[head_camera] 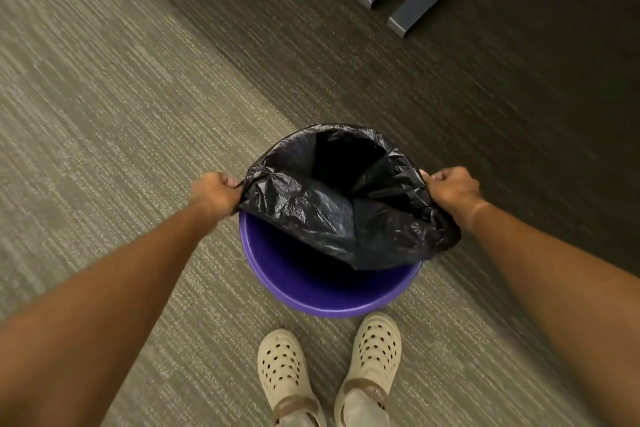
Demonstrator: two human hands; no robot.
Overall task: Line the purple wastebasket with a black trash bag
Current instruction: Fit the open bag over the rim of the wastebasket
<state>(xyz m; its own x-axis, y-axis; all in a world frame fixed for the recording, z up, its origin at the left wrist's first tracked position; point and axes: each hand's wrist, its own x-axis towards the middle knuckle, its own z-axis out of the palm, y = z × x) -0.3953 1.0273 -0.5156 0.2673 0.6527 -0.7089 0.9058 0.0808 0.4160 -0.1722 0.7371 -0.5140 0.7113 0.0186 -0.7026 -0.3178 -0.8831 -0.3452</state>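
Left hand (216,191) grips the black trash bag (332,215) edge at the purple wastebasket (332,302) rim (far side already hooked over). Right hand (452,187) clenches the opposite edge, holding the mouth taut. Near rim remains uncovered on the carpet (104,114).

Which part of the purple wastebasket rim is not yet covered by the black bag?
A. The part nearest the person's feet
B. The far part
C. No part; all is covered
A: the purple wastebasket shows bare rim near the feet, while the black bag, held by the left hand and the right hand, covers the far rim.
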